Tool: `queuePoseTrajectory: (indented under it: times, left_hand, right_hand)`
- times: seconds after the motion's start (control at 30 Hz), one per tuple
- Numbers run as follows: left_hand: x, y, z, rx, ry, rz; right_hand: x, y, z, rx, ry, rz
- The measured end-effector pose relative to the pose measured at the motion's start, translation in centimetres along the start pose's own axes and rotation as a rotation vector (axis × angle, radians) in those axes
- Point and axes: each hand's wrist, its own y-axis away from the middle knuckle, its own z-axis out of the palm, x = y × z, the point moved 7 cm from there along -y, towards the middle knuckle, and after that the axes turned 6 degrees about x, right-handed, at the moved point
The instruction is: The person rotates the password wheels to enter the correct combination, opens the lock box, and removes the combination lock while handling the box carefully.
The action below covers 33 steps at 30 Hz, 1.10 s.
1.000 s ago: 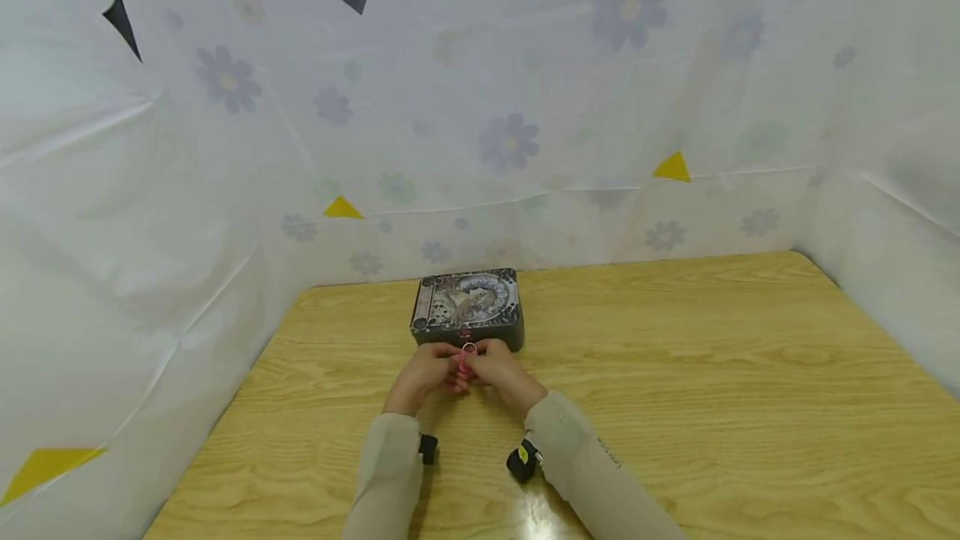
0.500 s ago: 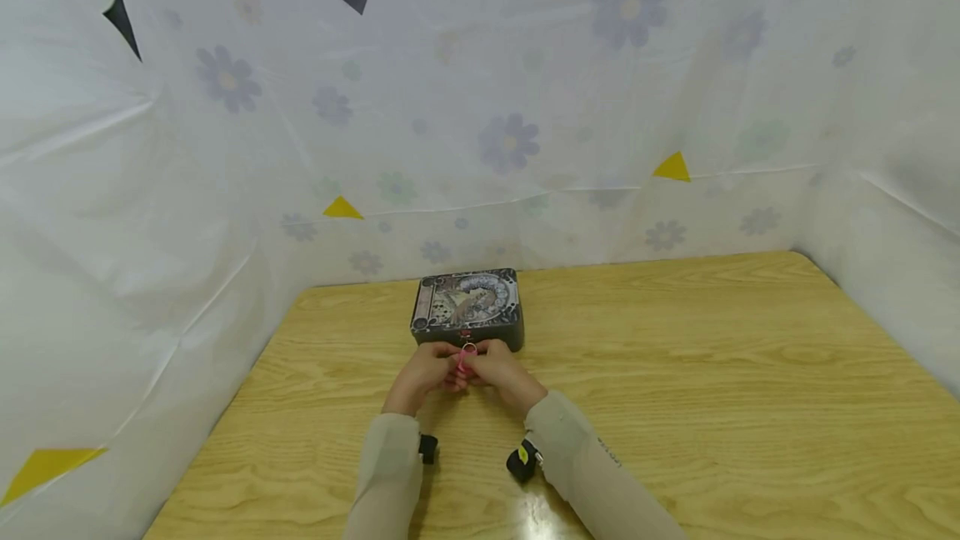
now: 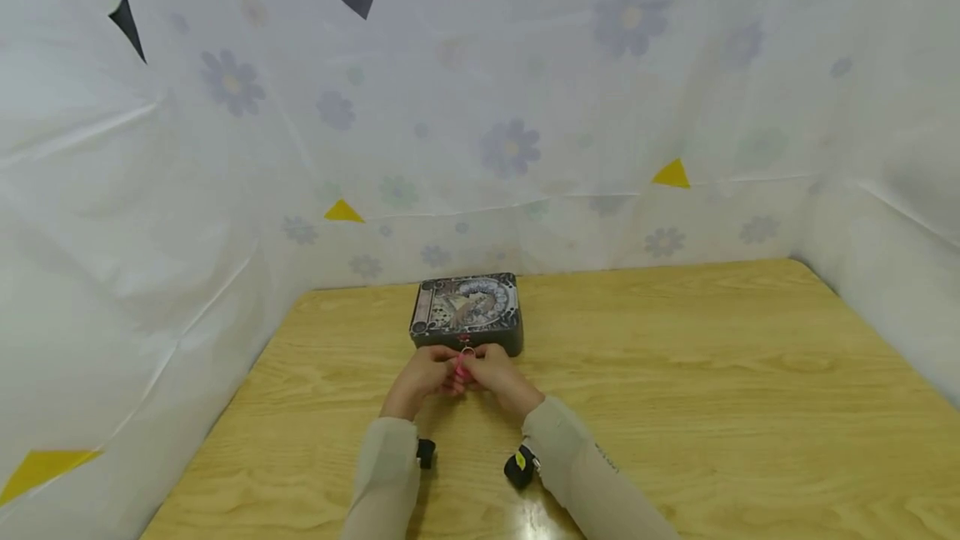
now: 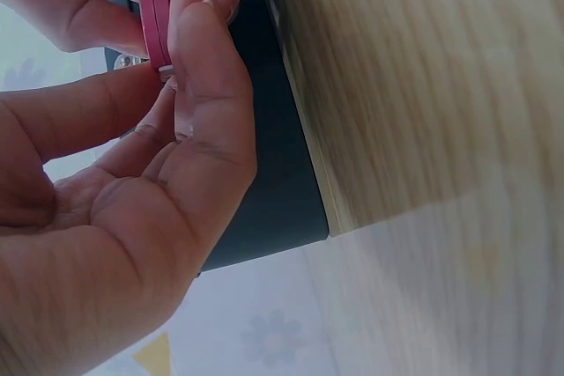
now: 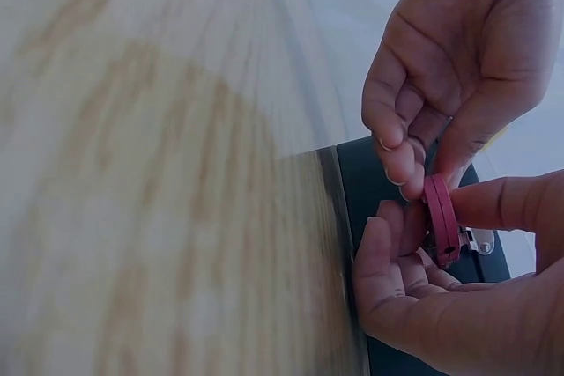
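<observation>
A dark rectangular box (image 3: 468, 307) with a printed picture on its lid lies at the far side of the table. At the middle of its front is a small metal latch (image 5: 481, 241). Both hands meet there around a pink padlock (image 3: 462, 367), whose silver loop rises between the fingers. My left hand (image 3: 424, 376) pinches the padlock from the left. From the right, my right hand (image 3: 501, 378) pinches it with thumb and fingers. In the right wrist view the padlock's pink body (image 5: 443, 219) stands edge-on right at the latch. Fingers hide part of it.
The wood-grain table (image 3: 675, 382) reaches out on both sides of the box. Behind the box hangs a white flowered sheet (image 3: 450, 148), with sheeting at the left and right too. Black wrist straps (image 3: 520, 467) show at the sleeves.
The head view has tipped up slightly, so everything sits a little lower. Both hands stay at the box front on the padlock, which looks slightly turned.
</observation>
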Motion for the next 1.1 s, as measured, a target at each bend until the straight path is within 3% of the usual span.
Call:
queuePoseTrajectory:
  times: [0.83, 1.1]
  left_hand:
    - [-0.24, -0.34, -0.14, 0.000, -0.009, -0.016]
    - [0.11, -0.31, -0.18, -0.001, 0.001, -0.016]
  right_hand:
    - [0.48, -0.44, 0.05, 0.040, -0.037, 0.057]
    - [0.05, -0.29, -0.13, 0.015, -0.037, 0.030]
